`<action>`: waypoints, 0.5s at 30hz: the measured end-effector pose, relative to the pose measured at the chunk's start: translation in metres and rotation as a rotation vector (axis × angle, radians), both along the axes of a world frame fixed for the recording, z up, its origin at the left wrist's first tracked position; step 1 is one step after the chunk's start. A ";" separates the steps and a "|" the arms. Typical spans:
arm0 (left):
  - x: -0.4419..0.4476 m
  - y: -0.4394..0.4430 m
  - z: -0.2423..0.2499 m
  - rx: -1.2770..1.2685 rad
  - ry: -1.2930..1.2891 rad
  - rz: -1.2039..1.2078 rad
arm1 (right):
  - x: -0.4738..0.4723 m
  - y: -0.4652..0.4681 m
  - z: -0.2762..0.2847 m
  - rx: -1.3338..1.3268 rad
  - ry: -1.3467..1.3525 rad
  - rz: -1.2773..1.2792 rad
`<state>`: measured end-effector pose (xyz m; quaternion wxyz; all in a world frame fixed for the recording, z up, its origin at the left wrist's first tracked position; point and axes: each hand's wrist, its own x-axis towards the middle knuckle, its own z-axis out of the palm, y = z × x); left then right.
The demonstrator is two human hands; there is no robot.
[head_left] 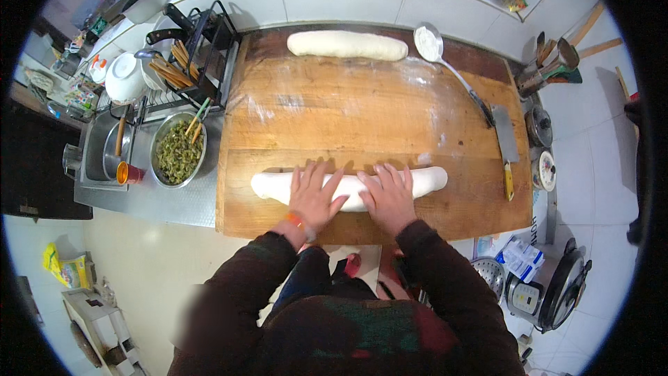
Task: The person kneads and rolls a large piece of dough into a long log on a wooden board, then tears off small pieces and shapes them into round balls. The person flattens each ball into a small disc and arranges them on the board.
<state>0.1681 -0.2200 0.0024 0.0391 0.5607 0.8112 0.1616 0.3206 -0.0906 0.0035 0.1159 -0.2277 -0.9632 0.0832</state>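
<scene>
A long roll of pale dough (350, 193) lies crosswise near the front edge of a wooden board (334, 109). My left hand (314, 193) rests on its left half, fingers spread and pointing away from me. On the right half lies my right hand (389, 193), palm down, its fingers also apart. Neither hand is closed around the dough; the palms are hidden. A second dough roll (347, 45) lies at the board's far edge. Beside it is a metal ladle (429, 44) holding flour. Flour smudges mark the board.
A metal scraper (505, 138) with a yellow handle lies at the board's right. To the left stand a steel bowl of chopped greens (180, 151) with chopsticks, an orange cup (129, 173), and a black rack (227, 47) holding knives. An electric cooker (548, 292) stands at lower right.
</scene>
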 end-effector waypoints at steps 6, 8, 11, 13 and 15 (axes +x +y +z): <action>-0.022 -0.004 -0.025 -0.139 0.052 -0.053 | 0.012 0.031 -0.027 -0.019 0.001 0.056; -0.054 0.032 -0.034 -0.153 0.123 -0.062 | -0.019 0.069 -0.028 -0.020 -0.023 0.033; -0.102 0.077 -0.041 -0.153 0.251 0.085 | -0.063 0.118 -0.027 0.067 0.033 -0.170; -0.118 0.085 -0.040 -0.213 0.226 0.137 | -0.071 0.132 -0.024 0.061 0.011 -0.265; -0.114 0.062 -0.032 -0.290 0.155 0.114 | -0.050 0.121 -0.018 -0.028 -0.193 -0.227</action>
